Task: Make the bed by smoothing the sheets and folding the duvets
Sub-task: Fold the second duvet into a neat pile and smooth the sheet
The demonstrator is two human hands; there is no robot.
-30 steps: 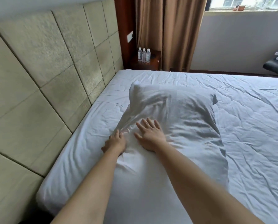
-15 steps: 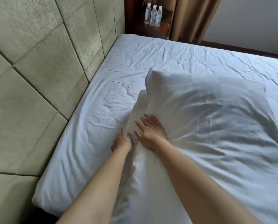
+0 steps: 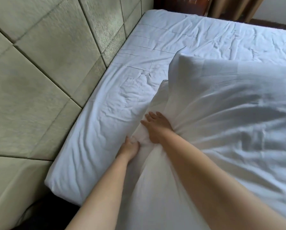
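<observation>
A white duvet [image 3: 222,113] lies bunched over the right half of the bed, its far corner standing up in a peak. Beneath it, the wrinkled white fitted sheet [image 3: 119,100] covers the mattress up to the headboard. My left hand [image 3: 129,149] is closed on a fold of the duvet's near edge. My right hand [image 3: 155,127] presses on the same edge just beyond, fingers spread and partly tucked under the raised cloth. A small roll of white fabric sits between the two hands.
A padded beige headboard [image 3: 44,77] runs along the left side. A dark wooden nightstand [image 3: 180,5] and brown curtains [image 3: 233,9] stand past the bed's far end. The mattress corner [image 3: 56,185] is near my left forearm, with dark floor below.
The view has tilted downward and closer to the bed. Both hands have slid toward me along the duvet's edge, gathering the cloth, and the duvet's far corner has risen higher.
</observation>
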